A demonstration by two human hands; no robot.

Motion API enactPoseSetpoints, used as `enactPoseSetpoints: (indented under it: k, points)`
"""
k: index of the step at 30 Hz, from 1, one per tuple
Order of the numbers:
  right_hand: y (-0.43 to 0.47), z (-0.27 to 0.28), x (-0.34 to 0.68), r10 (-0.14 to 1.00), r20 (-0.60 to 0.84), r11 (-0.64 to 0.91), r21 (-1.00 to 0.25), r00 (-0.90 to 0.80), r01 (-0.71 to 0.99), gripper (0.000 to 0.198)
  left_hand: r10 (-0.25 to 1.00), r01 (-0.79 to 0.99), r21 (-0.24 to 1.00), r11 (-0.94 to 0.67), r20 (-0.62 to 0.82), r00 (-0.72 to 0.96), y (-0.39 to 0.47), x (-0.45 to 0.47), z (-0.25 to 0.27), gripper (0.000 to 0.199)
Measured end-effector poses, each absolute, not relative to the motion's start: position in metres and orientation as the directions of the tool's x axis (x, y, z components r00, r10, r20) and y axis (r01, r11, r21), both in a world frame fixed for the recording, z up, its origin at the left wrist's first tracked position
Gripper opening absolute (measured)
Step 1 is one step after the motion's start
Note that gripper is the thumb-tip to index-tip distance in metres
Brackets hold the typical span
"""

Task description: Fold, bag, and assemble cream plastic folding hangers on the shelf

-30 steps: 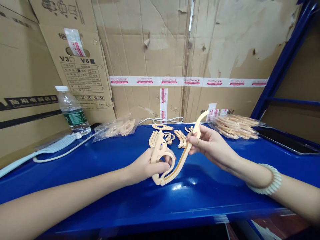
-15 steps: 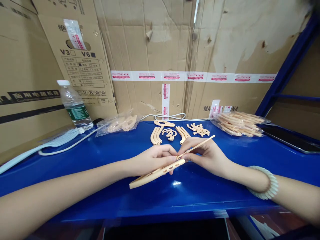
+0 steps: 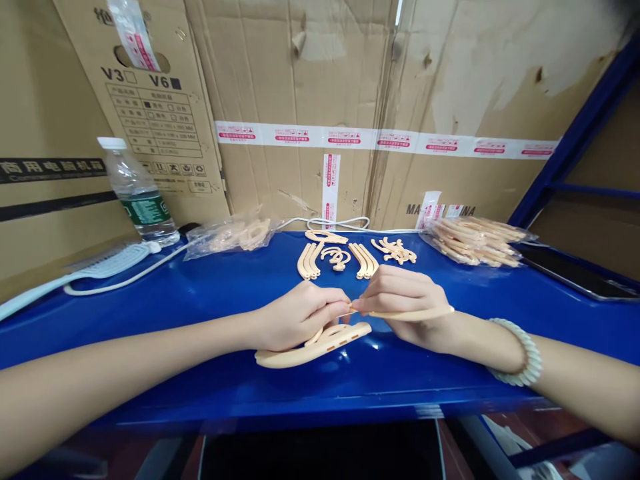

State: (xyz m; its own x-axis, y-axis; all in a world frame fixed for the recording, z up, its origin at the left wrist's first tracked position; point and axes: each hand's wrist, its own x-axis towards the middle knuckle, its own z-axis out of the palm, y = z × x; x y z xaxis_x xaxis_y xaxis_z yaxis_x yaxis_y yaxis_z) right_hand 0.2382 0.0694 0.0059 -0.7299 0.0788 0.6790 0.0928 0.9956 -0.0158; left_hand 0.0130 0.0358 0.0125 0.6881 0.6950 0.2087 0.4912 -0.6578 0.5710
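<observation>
The left hand (image 3: 300, 317) is keeping its grip clamped on a slotted cream piece (image 3: 307, 354), which is hanging at about five o'clock from that hand, over the blue tabletop (image 3: 450, 373). The right hand's (image 3: 407, 293) grip is pinching a slim cream piece (image 3: 417, 313), its tip pointing towards three o'clock. Beyond both hands, curved parts (image 3: 367, 261) are lying at twelve o'clock, one filled bag (image 3: 233, 235) at ten, another bag (image 3: 475, 243) at two.

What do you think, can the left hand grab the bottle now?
Probably not: the left hand holds a beige piece. With that put down, likely yes: just a low cable and brush lie before the bottle.
</observation>
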Motion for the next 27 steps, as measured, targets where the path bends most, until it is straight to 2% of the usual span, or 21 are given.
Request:
enactPoseSetpoints:
  k: [6, 9, 14, 16, 18, 21, 22, 24, 27]
  points:
    - [0.07, 0.009, 0.238, -0.025, 0.627, 0.986, 0.142, -0.779, 0.082, 0.037, 0.701, 0.509, 0.547, -0.665, 0.221, 0.678, 0.036, 0.014, 0.014, 0.031]
    - [0.071, 0.008, 0.238, -0.001, 0.63, 0.981, 0.152, -0.776, 0.122, 0.033, 0.699, 0.488, 0.563, -0.667, 0.245, 0.672, 0.036, 0.015, 0.015, 0.03]
    - [0.068, 0.013, 0.237, 0.023, 0.631, 0.975, 0.156, -0.775, 0.156, 0.027, 0.74, 0.437, 0.728, -0.528, 0.142, 0.657, 0.037, 0.015, 0.016, 0.034]
    - [0.069, 0.018, 0.238, 0.065, 0.699, 0.983, 0.079, -0.712, 0.168, 0.025, 0.756, 0.383, 0.815, -0.435, 0.1, 0.647, 0.039, 0.014, 0.014, 0.035]
    - [0.077, 0.027, 0.242, 0.165, 0.782, 0.974, -0.035, -0.6, 0.222, 0.022, 0.767, 0.288, 0.912, -0.292, 0.044, 0.64, 0.044, 0.013, 0.011, 0.034]
    - [0.103, 0.045, 0.259, 0.434, 0.784, 0.885, -0.28, -0.443, 0.371, 0.015, 0.781, 0.107, 0.992, -0.063, -0.018, 0.625, 0.054, 0.012, 0.005, 0.025]
    - [0.114, 0.05, 0.268, 0.552, 0.73, 0.823, -0.399, -0.403, 0.405, 0.017, 0.791, 0.049, 0.999, -0.011, -0.021, 0.612, 0.057, 0.012, 0.004, 0.022]
    - [0.137, 0.058, 0.287, 0.751, 0.532, 0.66, -0.62, -0.392, 0.424, 0.017, 0.828, -0.048, 0.996, 0.076, -0.036, 0.56, 0.062, 0.012, 0.003, 0.017]
    - [0.164, 0.058, 0.312, 0.879, 0.225, 0.426, -0.765, -0.42, 0.483, 0.02, 0.876, -0.144, 0.971, 0.19, -0.102, 0.472, 0.066, 0.013, 0.006, 0.015]
